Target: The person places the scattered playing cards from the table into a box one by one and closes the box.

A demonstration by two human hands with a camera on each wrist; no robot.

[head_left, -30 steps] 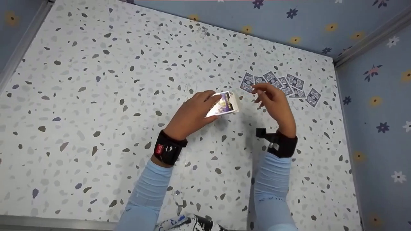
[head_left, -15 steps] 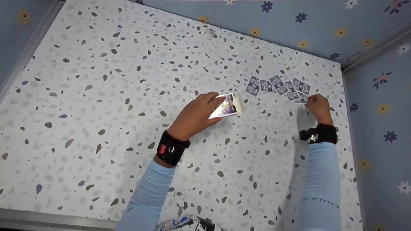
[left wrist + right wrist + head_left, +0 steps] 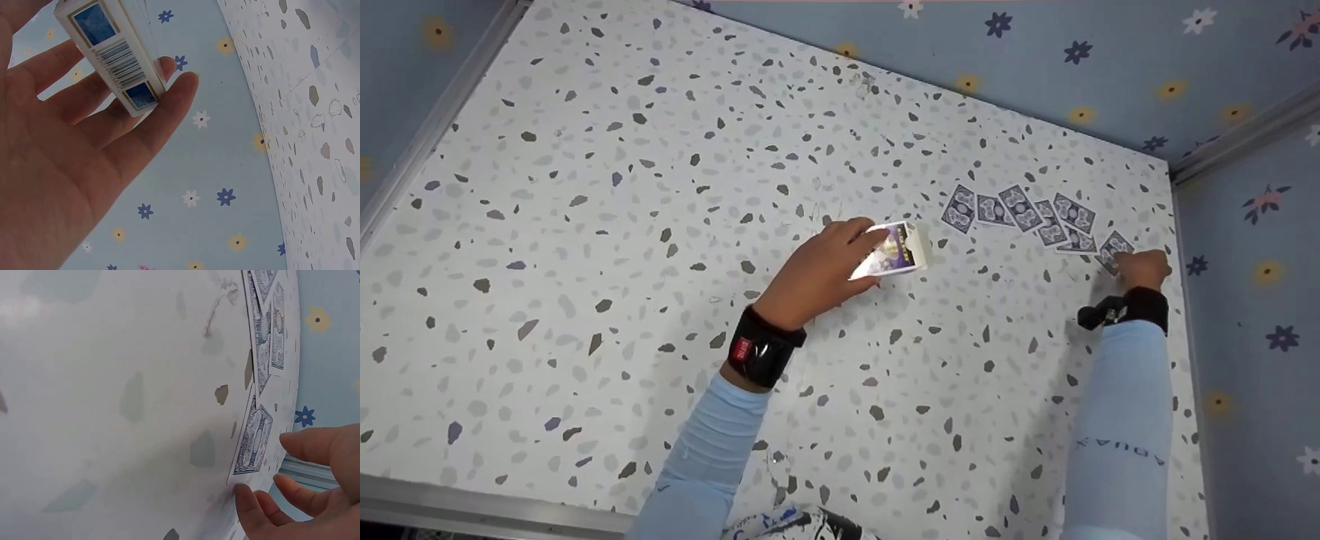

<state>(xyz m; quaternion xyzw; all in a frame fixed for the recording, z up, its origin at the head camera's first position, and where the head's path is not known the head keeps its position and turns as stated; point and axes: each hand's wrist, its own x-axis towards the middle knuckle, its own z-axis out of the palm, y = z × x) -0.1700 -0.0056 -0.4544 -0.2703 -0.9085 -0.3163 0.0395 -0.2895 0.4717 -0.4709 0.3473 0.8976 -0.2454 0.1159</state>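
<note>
My left hand (image 3: 825,266) grips a playing card box (image 3: 898,251), thumb and fingers on opposite sides of it. A purple and yellow picture shows on its upper face and a pale flap at its right end. In the left wrist view, the box's narrow side (image 3: 115,56) bears a barcode and blue panels. My right hand (image 3: 1146,268) is at the rightmost playing card (image 3: 1114,247), which lies face down. In the right wrist view, fingertips (image 3: 242,492) are right at the near card's (image 3: 254,439) lower edge, with the finger and thumb tips apart.
Several more face-down playing cards (image 3: 1021,208) lie in an overlapping row to the left of the right hand. The speckled white tabletop (image 3: 585,300) ends at flowered blue walls (image 3: 1080,52) behind and to the right.
My right hand has moved rightward from above the row of cards to the rightmost card. The left hand keeps its hold on the box, and the head view has shifted slightly.
</note>
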